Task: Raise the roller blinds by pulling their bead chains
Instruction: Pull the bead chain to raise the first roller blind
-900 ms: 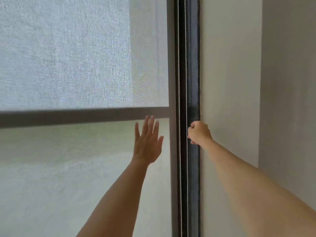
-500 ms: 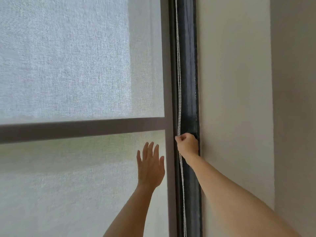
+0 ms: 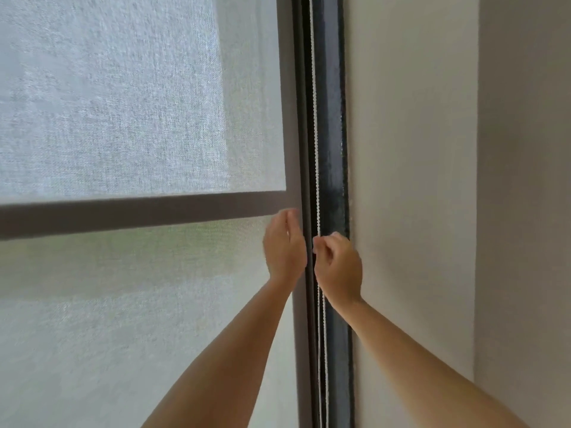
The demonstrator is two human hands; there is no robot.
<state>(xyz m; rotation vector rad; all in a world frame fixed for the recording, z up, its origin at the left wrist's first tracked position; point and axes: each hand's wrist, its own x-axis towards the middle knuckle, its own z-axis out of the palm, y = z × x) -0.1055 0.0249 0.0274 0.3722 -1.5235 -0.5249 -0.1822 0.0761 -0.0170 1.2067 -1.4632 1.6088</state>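
Note:
A pale grey roller blind covers the window on the left, with a dark horizontal frame bar showing through it. A white bead chain hangs in front of the dark vertical window frame. My right hand is closed on the bead chain, pinching it at its fingertips. My left hand is raised beside it at the blind's right edge, fingers loosely curved and close together, holding nothing. Below the hands the chain shows as two strands.
A plain beige wall stands right of the frame, with a corner and a second wall face at the far right.
My left hand has moved right and up, from flat on the blind to right beside the chain. My right hand keeps its grip on the chain.

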